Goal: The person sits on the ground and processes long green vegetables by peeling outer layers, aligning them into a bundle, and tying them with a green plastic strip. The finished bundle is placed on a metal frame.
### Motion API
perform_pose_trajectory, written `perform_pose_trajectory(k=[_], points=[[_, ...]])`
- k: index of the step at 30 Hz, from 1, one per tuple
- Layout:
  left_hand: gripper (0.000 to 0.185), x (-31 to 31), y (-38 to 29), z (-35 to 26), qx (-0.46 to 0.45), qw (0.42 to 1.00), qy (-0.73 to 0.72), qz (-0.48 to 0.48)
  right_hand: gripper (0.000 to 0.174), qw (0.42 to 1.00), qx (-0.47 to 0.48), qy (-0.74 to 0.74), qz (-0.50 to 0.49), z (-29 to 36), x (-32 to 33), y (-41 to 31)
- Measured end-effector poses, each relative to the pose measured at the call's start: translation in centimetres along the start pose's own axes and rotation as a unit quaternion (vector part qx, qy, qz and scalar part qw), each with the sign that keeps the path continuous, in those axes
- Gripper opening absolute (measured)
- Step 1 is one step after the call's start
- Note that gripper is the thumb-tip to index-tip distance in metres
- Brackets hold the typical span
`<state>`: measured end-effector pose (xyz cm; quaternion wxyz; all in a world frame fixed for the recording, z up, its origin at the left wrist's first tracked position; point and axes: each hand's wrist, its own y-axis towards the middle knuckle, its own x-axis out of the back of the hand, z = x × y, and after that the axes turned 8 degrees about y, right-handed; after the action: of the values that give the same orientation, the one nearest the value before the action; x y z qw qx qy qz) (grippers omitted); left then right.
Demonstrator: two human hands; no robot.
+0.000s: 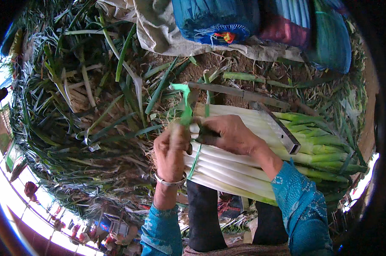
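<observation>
A large bunch of green onions [237,163] lies across a metal frame [276,128] before me, white stalks and roots toward the left, green tops toward the right. A thin green tie [194,161] runs over the white stalks near the roots. My left hand [172,144], blurred and wearing a bracelet, is closed on a green plastic strip [186,105] whose loose end sticks up past the fingers. My right hand [228,132] is just beside it over the stalks, its fingers bent near the strip; its fingertips are dark, and what they hold is unclear.
Loose onion leaves and trimmings [93,128] cover the ground at left. Beyond the frame, wrapped bundles [215,22] lie on a beige cloth [157,35]. Several people show small in the background at lower left.
</observation>
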<state>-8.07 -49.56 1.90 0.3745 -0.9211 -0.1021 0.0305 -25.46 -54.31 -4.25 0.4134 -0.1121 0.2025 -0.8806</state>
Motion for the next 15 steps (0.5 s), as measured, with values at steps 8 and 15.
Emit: perform_pose_trajectory(k=[8,15], points=[[0.020,0.3,-6.5,4.6,0.002,0.944,-0.250,-0.214,0.029,0.979,-0.034,0.202,-0.016,-1.5,1.2,-0.2],[0.032,4.8,-19.8,15.0,0.179,0.878,-0.388,-0.218,0.016,0.973,-0.015,0.232,-0.006,-0.8,1.0,-0.8]])
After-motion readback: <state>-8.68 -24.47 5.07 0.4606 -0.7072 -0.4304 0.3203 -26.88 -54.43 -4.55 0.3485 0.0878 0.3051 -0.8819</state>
